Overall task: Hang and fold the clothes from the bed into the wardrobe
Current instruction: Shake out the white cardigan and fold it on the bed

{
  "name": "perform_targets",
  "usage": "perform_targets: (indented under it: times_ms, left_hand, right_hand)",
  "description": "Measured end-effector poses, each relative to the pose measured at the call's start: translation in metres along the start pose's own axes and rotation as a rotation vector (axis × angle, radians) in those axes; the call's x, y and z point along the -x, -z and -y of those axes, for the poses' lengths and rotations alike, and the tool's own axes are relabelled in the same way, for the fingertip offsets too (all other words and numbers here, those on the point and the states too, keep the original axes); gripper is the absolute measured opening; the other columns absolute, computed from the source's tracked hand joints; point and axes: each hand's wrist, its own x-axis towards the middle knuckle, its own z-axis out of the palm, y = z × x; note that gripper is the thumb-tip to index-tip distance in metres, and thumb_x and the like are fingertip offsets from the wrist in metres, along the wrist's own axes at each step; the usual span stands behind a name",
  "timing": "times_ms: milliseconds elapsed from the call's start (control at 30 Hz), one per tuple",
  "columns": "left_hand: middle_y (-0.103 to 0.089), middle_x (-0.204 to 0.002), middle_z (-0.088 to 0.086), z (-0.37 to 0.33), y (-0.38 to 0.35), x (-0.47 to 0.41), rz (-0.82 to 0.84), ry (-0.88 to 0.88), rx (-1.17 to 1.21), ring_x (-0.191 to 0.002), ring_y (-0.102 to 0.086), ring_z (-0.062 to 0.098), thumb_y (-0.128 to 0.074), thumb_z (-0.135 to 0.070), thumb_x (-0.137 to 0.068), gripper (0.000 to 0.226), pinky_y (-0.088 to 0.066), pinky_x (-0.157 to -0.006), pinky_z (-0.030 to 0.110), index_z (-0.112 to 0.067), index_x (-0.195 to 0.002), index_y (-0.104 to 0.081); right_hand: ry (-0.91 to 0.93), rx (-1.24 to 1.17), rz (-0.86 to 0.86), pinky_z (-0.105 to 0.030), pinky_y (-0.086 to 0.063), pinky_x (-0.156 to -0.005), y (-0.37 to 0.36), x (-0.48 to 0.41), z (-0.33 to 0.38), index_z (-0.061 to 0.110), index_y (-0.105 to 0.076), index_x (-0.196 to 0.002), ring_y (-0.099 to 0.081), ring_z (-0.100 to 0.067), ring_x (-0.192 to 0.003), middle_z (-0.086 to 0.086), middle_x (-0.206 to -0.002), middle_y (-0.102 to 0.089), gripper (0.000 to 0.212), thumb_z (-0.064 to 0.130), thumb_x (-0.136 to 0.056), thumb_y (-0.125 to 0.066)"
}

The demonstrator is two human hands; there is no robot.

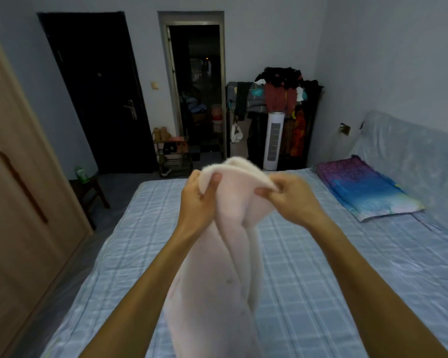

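Note:
A pale pink fleece garment with small buttons hangs from both my hands above the bed. My left hand pinches its top edge on the left. My right hand grips the same edge on the right. The fabric falls down between my forearms to the bottom of the view. The wooden wardrobe stands at the left, its doors closed.
A blue and purple pillow lies at the bed's right side. A stool with a green bottle stands by the wardrobe. Across the room are a dark door, a shoe rack, a white tower fan and a loaded clothes rack.

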Motion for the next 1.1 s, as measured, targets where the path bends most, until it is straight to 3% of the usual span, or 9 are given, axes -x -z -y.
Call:
perform_targets:
  times_ms: [100,367,500,600,667,767,867,967,1100]
  left_hand:
    - [-0.05,-0.081,-0.001,0.002,0.022,-0.003,0.106,-0.093,-0.188,-0.065,-0.048,-0.004,-0.058,-0.032,-0.092,0.016,-0.039,-0.057,0.011,-0.02,-0.082,-0.053]
    - [-0.069,-0.079,-0.004,0.022,0.055,0.019,0.56,0.353,-0.143,-0.067,-0.063,-0.002,-0.07,-0.016,-0.085,0.006,-0.047,-0.059,0.012,-0.013,-0.09,-0.069]
    - [-0.062,-0.112,-0.007,0.048,0.064,0.018,0.759,0.346,-0.279,-0.102,-0.059,0.005,-0.072,-0.014,-0.081,0.035,-0.047,-0.08,0.014,-0.021,-0.114,-0.062]
    - [-0.034,-0.147,-0.015,0.08,0.051,0.033,0.73,0.368,-0.187,-0.136,-0.031,0.006,-0.07,-0.006,-0.078,0.077,-0.03,-0.102,0.02,-0.033,-0.142,-0.035]
    - [-0.024,-0.151,-0.008,0.098,0.028,0.052,0.69,0.368,-0.223,-0.14,-0.021,0.008,-0.076,-0.023,-0.078,0.094,-0.026,-0.108,0.023,-0.033,-0.149,-0.015]
    - [-0.034,-0.147,0.004,0.107,-0.013,0.077,0.787,0.465,-0.127,-0.136,-0.034,0.013,-0.073,-0.056,-0.069,0.104,-0.036,-0.109,0.038,-0.041,-0.148,-0.007]
    - [-0.025,-0.153,-0.008,0.097,-0.033,0.08,0.832,0.404,-0.021,-0.137,-0.029,0.007,-0.065,-0.069,-0.07,0.099,-0.031,-0.112,0.038,-0.045,-0.147,-0.008]
    - [-0.031,-0.149,-0.015,0.103,-0.035,0.089,0.894,0.227,-0.22,-0.133,-0.034,0.004,-0.07,-0.048,-0.077,0.085,-0.033,-0.108,0.029,-0.039,-0.146,-0.021]
    - [-0.069,-0.098,0.013,0.133,-0.023,0.097,0.741,0.398,-0.288,-0.086,-0.067,0.027,-0.054,-0.012,-0.086,0.017,-0.056,-0.075,0.048,-0.003,-0.097,-0.063]
  right_hand:
    - [0.094,0.323,-0.089,-0.029,-0.038,-0.059,0.02,-0.013,0.017,0.032,-0.069,-0.085,-0.061,-0.019,-0.076,0.007,-0.076,-0.066,0.004,0.032,-0.085,-0.065]
    - [0.298,0.598,0.181,-0.036,-0.049,-0.081,0.021,-0.028,0.031,0.039,-0.066,-0.114,-0.061,-0.025,-0.101,0.002,-0.111,-0.069,0.033,0.017,-0.09,-0.056]
    - [0.357,0.607,0.273,-0.034,-0.049,-0.08,0.018,-0.026,0.026,0.036,-0.069,-0.111,-0.061,-0.02,-0.104,0.008,-0.112,-0.069,0.032,0.015,-0.089,-0.06]
    - [0.357,0.579,0.311,-0.032,-0.048,-0.077,0.025,-0.025,0.019,0.034,-0.071,-0.106,-0.063,-0.019,-0.098,0.008,-0.105,-0.07,0.029,0.013,-0.088,-0.063]
    - [0.342,0.545,0.312,-0.034,-0.05,-0.078,0.031,-0.024,0.015,0.032,-0.072,-0.104,-0.064,-0.019,-0.096,0.007,-0.103,-0.071,0.027,0.012,-0.087,-0.064]
    - [0.303,0.532,0.322,-0.039,-0.053,-0.082,0.041,-0.019,0.011,0.033,-0.071,-0.106,-0.065,-0.018,-0.098,0.006,-0.107,-0.071,0.027,0.014,-0.089,-0.063]
    - [0.229,0.556,0.307,-0.04,-0.052,-0.083,0.054,-0.017,0.002,0.039,-0.069,-0.109,-0.062,-0.017,-0.103,0.01,-0.113,-0.068,0.03,0.017,-0.091,-0.059]
    - [0.204,0.527,0.268,-0.039,-0.053,-0.08,0.054,-0.015,-0.008,0.044,-0.067,-0.109,-0.062,-0.018,-0.101,0.01,-0.113,-0.068,0.037,0.012,-0.093,-0.056]
    - [0.226,0.473,0.241,-0.039,-0.052,-0.077,0.05,-0.014,-0.019,0.043,-0.065,-0.114,-0.063,-0.017,-0.092,0.007,-0.105,-0.07,0.045,0.006,-0.091,-0.056]
